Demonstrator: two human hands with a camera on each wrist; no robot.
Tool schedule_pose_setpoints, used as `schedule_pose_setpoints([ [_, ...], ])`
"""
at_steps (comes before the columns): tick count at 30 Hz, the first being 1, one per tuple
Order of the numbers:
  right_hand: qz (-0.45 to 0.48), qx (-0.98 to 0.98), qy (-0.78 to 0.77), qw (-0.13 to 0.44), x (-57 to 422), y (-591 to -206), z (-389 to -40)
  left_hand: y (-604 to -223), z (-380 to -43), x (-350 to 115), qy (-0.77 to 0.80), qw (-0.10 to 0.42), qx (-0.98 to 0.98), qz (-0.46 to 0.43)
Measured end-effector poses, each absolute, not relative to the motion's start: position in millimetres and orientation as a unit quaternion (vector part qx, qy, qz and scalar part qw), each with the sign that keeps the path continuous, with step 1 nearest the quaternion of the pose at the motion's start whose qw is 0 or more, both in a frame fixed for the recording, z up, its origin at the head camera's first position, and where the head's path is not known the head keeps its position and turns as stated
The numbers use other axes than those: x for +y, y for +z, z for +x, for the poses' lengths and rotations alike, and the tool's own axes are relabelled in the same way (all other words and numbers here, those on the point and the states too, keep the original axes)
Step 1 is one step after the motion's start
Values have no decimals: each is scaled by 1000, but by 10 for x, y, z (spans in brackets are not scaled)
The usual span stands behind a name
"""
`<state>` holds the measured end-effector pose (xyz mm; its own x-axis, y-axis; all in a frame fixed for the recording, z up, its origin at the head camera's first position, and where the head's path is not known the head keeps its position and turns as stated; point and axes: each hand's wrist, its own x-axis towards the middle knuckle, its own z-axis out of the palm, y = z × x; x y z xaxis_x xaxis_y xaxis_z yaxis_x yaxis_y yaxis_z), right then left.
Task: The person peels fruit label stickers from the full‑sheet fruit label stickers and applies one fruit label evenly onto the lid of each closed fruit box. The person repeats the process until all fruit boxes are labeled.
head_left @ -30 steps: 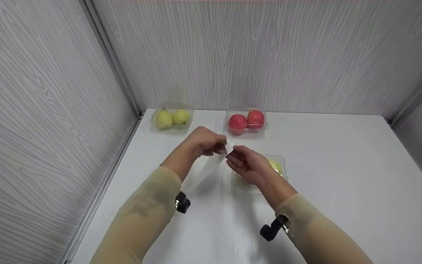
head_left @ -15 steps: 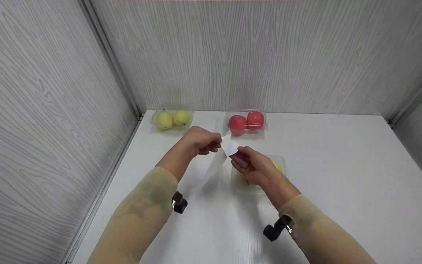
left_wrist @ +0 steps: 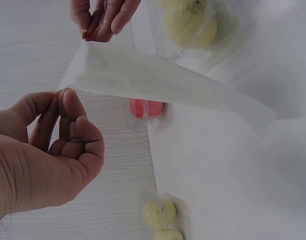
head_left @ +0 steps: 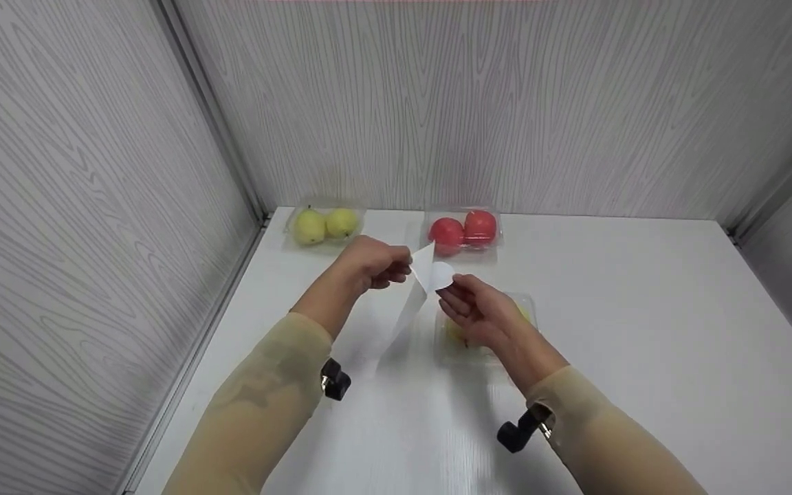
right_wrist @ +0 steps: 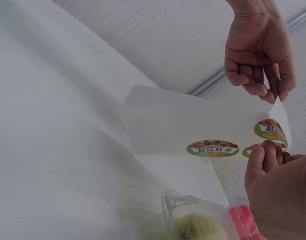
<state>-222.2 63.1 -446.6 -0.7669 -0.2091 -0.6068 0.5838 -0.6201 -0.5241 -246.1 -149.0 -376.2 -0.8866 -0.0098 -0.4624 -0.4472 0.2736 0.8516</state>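
Observation:
My left hand (head_left: 375, 263) pinches the edge of a white sticker sheet (head_left: 406, 313) that hangs down at a slant between the hands. My right hand (head_left: 482, 311) pinches the edge of a small white rounded piece (head_left: 443, 275) at the sheet's upper part. In the right wrist view, oval fruit labels (right_wrist: 213, 149) with green and red print show on the sheet, and one lies right at my right fingertips (right_wrist: 256, 160). Under my right hand is a clear plastic box (head_left: 447, 354) with yellow-green fruit (head_left: 525, 313), partly hidden by that hand.
At the back left stands a clear box (head_left: 360, 230) with two yellow-green pears (head_left: 309, 227). To its right, another clear box (head_left: 498, 237) holds two red fruits (head_left: 480, 227). All stand on a white table (head_left: 643, 330), with wood-grain panels (head_left: 492, 103) behind and at both sides.
My hands have drawn slightly apart, left hand leftward, right hand rightward. More of the white rounded piece and of the folded sheet shows between them. The boxes stay put.

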Motion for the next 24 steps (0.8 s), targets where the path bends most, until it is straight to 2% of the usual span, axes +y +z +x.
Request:
schedule_pose_setpoints([
  [24,256,367,-870,206,686,-4454,-2225,-3758,-2449,-1607,602,173,762,-164],
])
